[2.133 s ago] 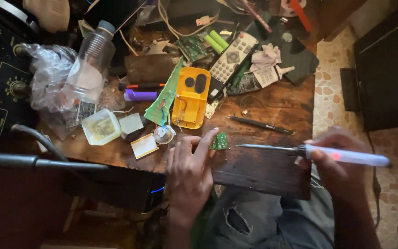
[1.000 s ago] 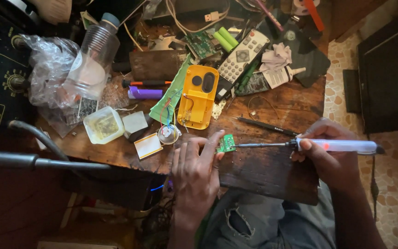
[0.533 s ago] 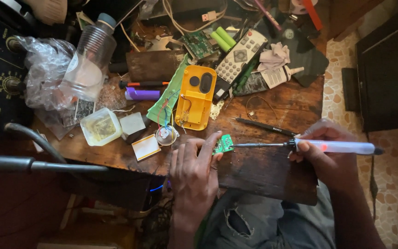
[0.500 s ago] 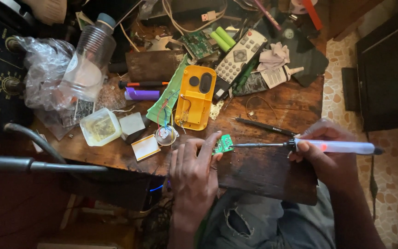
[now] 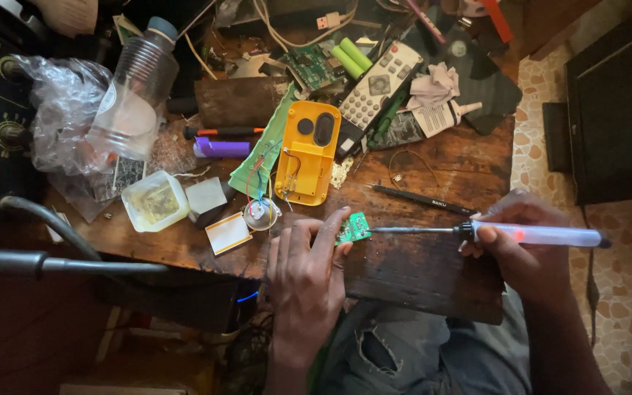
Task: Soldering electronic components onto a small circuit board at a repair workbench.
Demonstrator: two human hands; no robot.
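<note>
The small green board (image 5: 352,228) is pinned flat on the dark wooden bench (image 5: 418,271), near its front edge, by the left hand (image 5: 305,267). The iron (image 5: 477,232), gripped in the right hand (image 5: 517,245), has been brought in since 2 seconds ago; its thin metal tip now meets the board. A yellow plastic casing (image 5: 309,153) lies behind.

Left hand (image 5: 303,267) flat, fingers spread, right hand (image 5: 522,245) curled in a grip
</note>
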